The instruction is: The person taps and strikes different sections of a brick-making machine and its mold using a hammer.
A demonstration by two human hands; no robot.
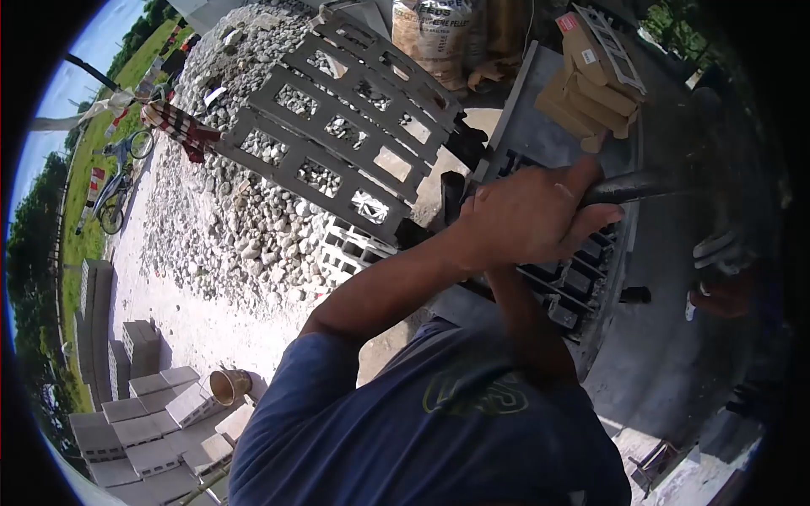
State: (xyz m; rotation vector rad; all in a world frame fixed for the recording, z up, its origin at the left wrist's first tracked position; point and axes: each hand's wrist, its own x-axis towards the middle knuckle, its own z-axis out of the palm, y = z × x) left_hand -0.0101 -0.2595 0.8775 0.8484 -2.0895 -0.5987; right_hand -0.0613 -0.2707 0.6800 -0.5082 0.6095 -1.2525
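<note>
My left hand (536, 215) is closed around the end of a dark metal bar (641, 185) that runs to the right. My left forearm crosses in front of my right forearm (519, 308). The right hand is hidden behind the left hand and wrist, so its grip cannot be made out. Under my arms lies a dark metal mould-like frame (565, 312) with rows of block-shaped parts. Just beyond my left forearm stands a grey slatted panel (337, 126) with rows of rectangular openings.
Gravel (253, 219) is heaped behind the panel. Concrete blocks (152, 430) and a bucket (229, 386) stand at lower left. Cardboard boxes (586, 93) lie on the metal surface, with a printed sack (430, 34) behind. Another person's hand (726, 291) shows at right.
</note>
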